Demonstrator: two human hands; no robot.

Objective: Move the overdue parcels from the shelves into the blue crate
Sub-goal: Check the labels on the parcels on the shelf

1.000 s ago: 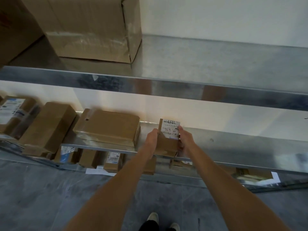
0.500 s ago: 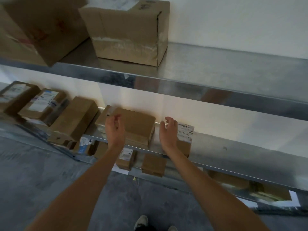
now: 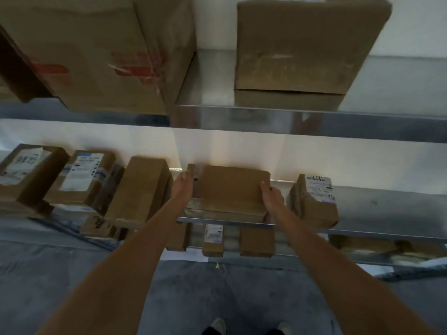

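A flat brown cardboard parcel [image 3: 229, 187] lies on the middle metal shelf [image 3: 377, 211]. My left hand [image 3: 183, 187] grips its left end and my right hand [image 3: 272, 195] grips its right front corner, fingers curled over the edge. Just right of it stands the small labelled parcel [image 3: 314, 201], with no hand on it. More parcels [image 3: 142, 192] lie to the left on the same shelf, two of them with white labels [image 3: 82, 172]. The blue crate is not in view.
Two large cardboard boxes [image 3: 304, 49] stand on the upper shelf, another [image 3: 96, 52] at the left. Small parcels [image 3: 256, 243] sit on the lowest shelf. Grey floor and my shoes [image 3: 219, 326] show below. The middle shelf is bare at the right.
I set the small labelled parcel down on the shelf and let go of it. Both hands moved left onto the flat brown parcel and now hold its two ends.
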